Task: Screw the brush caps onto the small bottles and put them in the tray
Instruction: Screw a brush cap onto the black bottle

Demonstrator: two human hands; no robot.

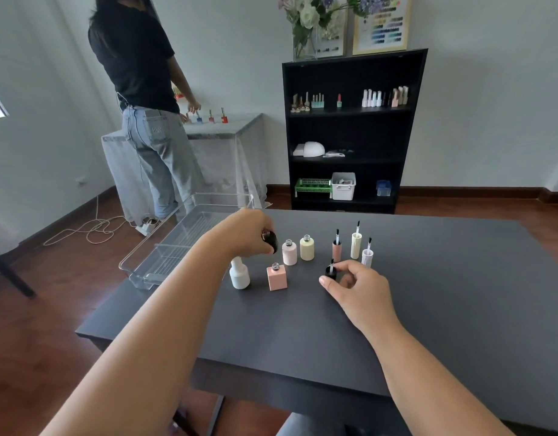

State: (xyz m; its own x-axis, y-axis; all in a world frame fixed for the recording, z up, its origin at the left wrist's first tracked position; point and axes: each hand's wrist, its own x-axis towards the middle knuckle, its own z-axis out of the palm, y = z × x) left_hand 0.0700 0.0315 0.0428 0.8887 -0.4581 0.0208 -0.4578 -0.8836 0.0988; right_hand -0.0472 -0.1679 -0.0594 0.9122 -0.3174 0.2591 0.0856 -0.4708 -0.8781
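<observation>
You have five small bottles: one black (270, 240) in your left hand (244, 232), plus white (239, 274), square pink (277, 277), round pink (289, 252) and cream (307, 247) standing near it. Four brush caps sit to the right: black (330, 272), pink (336, 249), cream (355, 244), white (367, 256). One clear tray (152, 265) lies far left.

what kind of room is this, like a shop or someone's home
Probably a small nail salon or nail-polish workroom. A black bookshelf holds rows of polish bottles and a white nail-curing lamp, and a framed colour swatch chart stands on top.
</observation>
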